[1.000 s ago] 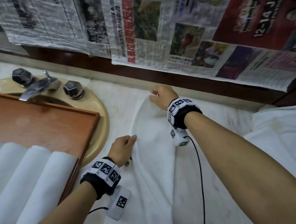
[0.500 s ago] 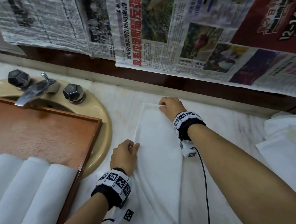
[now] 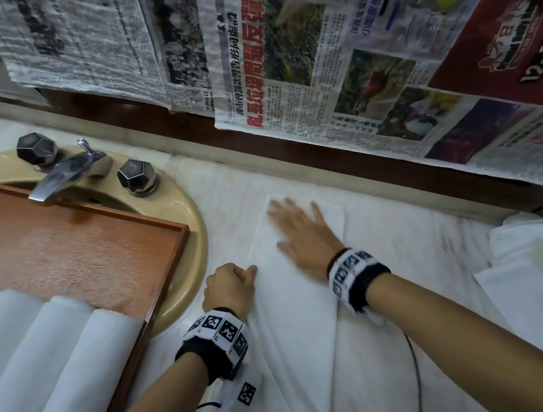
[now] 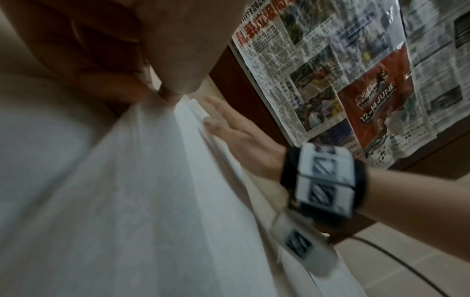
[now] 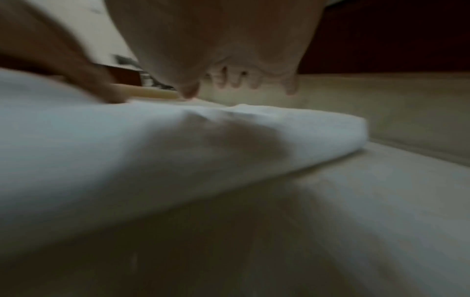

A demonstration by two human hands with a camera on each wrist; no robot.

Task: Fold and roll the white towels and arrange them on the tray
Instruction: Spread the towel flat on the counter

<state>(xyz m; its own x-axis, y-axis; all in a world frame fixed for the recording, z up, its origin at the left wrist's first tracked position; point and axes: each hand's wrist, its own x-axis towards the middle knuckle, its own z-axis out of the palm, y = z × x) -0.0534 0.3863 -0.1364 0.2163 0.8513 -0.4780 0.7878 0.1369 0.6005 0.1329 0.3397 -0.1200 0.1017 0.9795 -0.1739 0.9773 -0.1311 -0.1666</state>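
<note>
The folded towel (image 3: 289, 298) lies on the counter (image 3: 428, 261), right of the tray (image 3: 165, 271). The left hand (image 3: 230, 288) pinches its left edge. The right hand (image 3: 300, 237) presses flat, fingers spread, on its far end.

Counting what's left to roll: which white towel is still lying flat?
The folded towel on the counter under both hands; the four rolled towels sit side by side in the tray.
</note>
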